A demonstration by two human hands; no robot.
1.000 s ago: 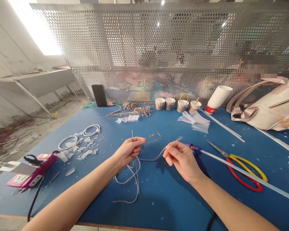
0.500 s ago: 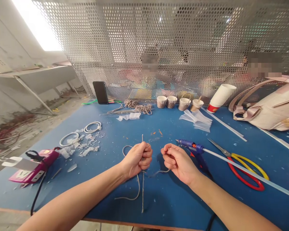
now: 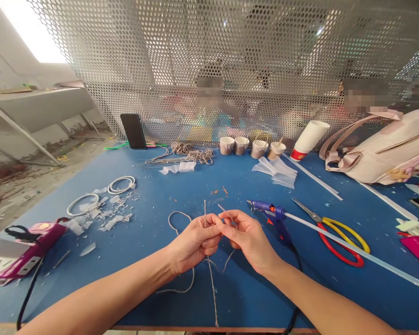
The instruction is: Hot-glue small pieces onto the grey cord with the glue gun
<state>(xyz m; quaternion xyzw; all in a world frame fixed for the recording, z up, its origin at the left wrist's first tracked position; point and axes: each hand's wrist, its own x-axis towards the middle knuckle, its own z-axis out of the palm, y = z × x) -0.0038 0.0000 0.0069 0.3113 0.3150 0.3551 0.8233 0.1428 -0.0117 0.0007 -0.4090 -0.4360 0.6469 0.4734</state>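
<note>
My left hand [image 3: 204,234] is closed round a thin stiff length of grey cord [image 3: 212,291], which sticks up above the fist and runs down toward the table's front edge. A looser cord [image 3: 192,280] curls out on the left and lies on the table. Fingertips pinched, my right hand [image 3: 242,232] grips a cord end [image 3: 225,208] that pokes up past the fingers, while a loop of it hangs below. The two hands touch at thumbs and fingertips, and the exact crossing of the cords is hidden between them.
A blue glue gun [image 3: 270,211] with a long glue stick and red-yellow scissors [image 3: 345,232] lie right. Cord bundles [image 3: 195,153], small cups [image 3: 259,149], a phone [image 3: 134,131] and a bag [image 3: 391,149] stand along the mesh. A pink power strip [image 3: 31,249] and plastic scraps sit left.
My right hand has moved left against my left hand, and its cord end now points up between the fingers. The camera view has shifted slightly to the right.
</note>
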